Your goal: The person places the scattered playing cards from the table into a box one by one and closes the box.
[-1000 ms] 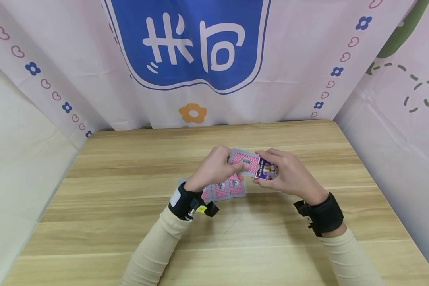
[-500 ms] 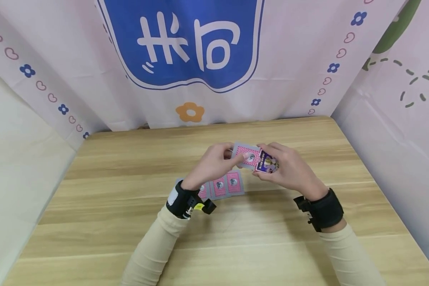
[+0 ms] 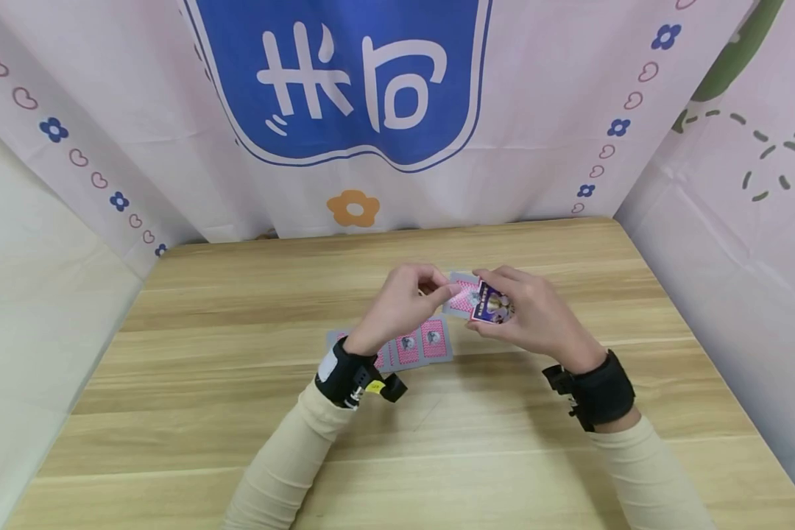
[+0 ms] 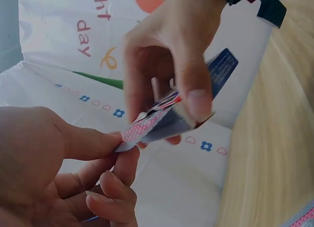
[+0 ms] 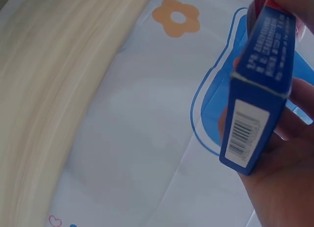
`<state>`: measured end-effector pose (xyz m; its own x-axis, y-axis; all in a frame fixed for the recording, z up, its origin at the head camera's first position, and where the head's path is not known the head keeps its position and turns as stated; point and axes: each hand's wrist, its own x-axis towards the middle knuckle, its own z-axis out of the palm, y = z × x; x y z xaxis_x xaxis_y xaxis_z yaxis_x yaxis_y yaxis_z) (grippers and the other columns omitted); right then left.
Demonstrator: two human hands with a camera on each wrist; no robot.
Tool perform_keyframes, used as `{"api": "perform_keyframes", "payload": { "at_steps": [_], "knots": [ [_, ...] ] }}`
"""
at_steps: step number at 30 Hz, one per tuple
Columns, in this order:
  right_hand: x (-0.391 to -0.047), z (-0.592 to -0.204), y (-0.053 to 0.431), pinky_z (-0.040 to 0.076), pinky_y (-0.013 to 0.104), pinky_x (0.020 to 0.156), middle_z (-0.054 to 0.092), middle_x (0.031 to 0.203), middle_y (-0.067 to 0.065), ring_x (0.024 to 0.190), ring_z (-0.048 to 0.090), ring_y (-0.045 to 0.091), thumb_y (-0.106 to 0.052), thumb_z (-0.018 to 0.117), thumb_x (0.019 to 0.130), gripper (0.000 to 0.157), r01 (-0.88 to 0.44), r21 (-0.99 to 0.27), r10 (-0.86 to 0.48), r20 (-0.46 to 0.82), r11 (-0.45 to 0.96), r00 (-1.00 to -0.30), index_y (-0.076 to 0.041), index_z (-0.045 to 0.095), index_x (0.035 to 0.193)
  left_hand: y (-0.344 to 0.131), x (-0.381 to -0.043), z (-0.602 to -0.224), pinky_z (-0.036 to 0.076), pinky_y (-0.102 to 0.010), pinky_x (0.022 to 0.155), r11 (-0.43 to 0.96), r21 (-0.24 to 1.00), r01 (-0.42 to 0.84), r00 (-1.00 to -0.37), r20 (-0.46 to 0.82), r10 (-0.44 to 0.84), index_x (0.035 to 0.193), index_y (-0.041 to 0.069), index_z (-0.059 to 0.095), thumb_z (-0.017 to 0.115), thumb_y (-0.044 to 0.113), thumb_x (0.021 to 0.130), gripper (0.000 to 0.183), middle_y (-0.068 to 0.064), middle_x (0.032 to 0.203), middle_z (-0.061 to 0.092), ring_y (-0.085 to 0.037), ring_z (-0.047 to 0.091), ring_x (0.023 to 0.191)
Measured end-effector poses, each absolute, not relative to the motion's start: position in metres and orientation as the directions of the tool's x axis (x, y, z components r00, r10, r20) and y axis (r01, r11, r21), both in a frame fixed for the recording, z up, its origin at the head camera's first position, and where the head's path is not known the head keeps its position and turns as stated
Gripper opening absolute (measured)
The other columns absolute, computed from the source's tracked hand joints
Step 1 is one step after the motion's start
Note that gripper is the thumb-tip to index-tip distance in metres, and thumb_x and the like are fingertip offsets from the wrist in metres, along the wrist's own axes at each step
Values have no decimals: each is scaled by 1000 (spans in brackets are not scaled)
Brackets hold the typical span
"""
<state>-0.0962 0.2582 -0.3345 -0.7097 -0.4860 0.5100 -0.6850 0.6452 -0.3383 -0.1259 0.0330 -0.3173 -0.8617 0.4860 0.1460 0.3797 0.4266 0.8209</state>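
Wooden table [image 3: 192,412], blue box [image 3: 492,304], cards [image 3: 464,297] partly inside

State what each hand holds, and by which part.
Left hand: at least one pink-backed card, by its protruding end. Right hand: blue card box, by opposite sides.

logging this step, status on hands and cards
Left hand pinches pink-backed card at box. Right hand grips box. Other cards lie on table. No visible obstruction.

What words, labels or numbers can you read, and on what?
"ght": backdrop, cut off by the picture edge.
"day": same backdrop.
Blue emblem: stylised white characters, not surely readable.
Card box: print and barcode digits too blurred.
Yellow wrist tag: too small.
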Motion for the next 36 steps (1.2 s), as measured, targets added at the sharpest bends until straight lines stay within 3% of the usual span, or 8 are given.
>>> {"api": "perform_keyframes", "payload": {
  "at_steps": [6,12,17,22,27,32,36],
  "knots": [
    [-96,-335,259,51,29,53,62,100,10,72,54,12,-37,82,67,68,-684,-362,-473,518,633,-713,-2,60,121,33,-126,-319,50,-32,63,409,832,374,-866,155,475,91,17,72,66,28,89,13,4,82,67,-11,58,75],
    [-95,-334,262,53,30,55,63,102,11,74,55,12,-39,81,68,68,-655,-369,-452,501,659,-738,-3,60,122,30,-126,-319,49,-32,60,404,852,334,-868,110,485,87,15,73,67,27,89,14,3,83,67,-14,57,75],
    [-93,-332,257,52,29,54,63,99,9,74,54,11,-37,82,68,67,-688,-372,-471,525,623,-709,-3,60,122,31,-125,-320,49,-32,61,371,872,318,-848,87,522,85,16,73,69,27,87,12,2,81,67,-16,58,75],
    [-91,-329,251,52,27,53,62,100,8,73,53,10,-37,81,69,67,-719,-376,-505,525,585,-685,-3,59,122,32,-126,-319,48,-33,64,352,893,281,-829,42,557,82,23,74,70,35,84,13,3,83,69,-16,58,76],
    [-90,-328,253,53,27,52,62,100,9,72,54,10,-35,83,67,68,-704,-398,-478,531,588,-700,-5,60,123,29,-129,-322,48,-35,66,321,917,236,-837,25,546,81,22,73,73,39,80,17,2,84,68,-19,58,76],
    [-88,-328,252,53,27,53,63,102,9,74,54,10,-39,82,67,68,-718,-398,-490,536,571,-687,-5,60,123,29,-130,-327,48,-40,74,284,940,190,-790,-26,612,81,19,73,73,38,81,19,-2,84,69,-21,58,79],
    [-88,-328,253,53,28,53,63,103,10,74,54,11,-36,82,67,68,-712,-400,-484,535,577,-693,-5,60,123,29,-134,-331,46,-41,72,295,937,189,-785,-37,619,81,20,73,67,43,85,25,-2,84,69,-22,57,81]
  ]
}}
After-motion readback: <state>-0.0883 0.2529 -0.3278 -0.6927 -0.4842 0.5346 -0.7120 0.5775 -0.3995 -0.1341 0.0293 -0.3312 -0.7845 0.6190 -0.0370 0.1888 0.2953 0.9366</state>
